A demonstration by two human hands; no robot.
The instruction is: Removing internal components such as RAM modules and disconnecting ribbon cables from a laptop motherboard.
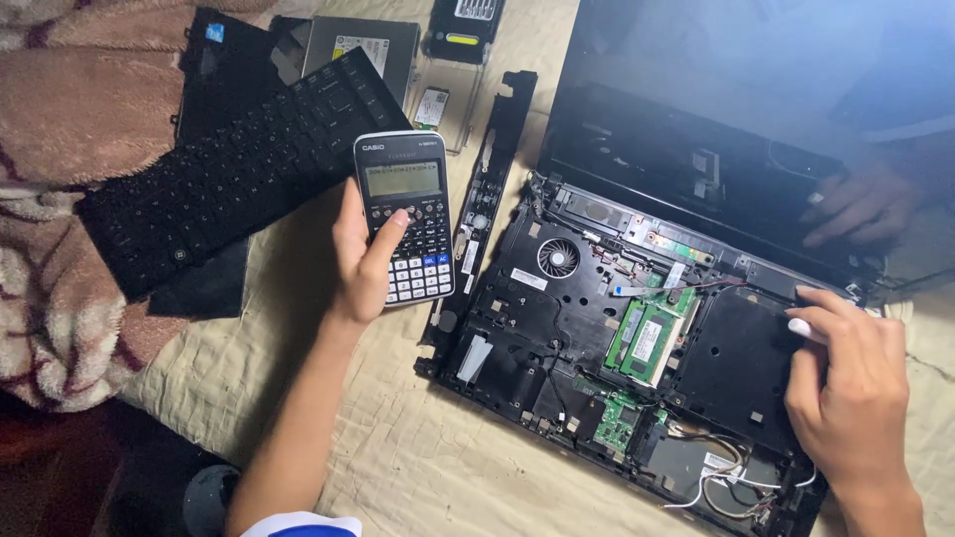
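The left hand point(360, 261) is clamped on a dark scientific calculator point(405, 217), thumb on its keys. The right hand point(846, 383) pinches a small white object point(802, 326) over the opened black laptop chassis point(637, 368); a slip could drop it among exposed green circuit boards point(652, 333) and loose wires point(731, 482).

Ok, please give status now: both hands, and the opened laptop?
Left hand holds calculator, thumb on keys. Right hand holds small white object, resting on opened laptop base. Removed keyboard lies aside, left.

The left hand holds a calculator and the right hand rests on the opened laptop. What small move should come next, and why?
Probably lay the calculator on the bare cloth by the left hand. The thumb is on its keys, so that hand is occupied, while the right hand alone rests on the opened laptop base with a small white thing in its fingers. The exposed boards and loose wires there seem to need both hands.
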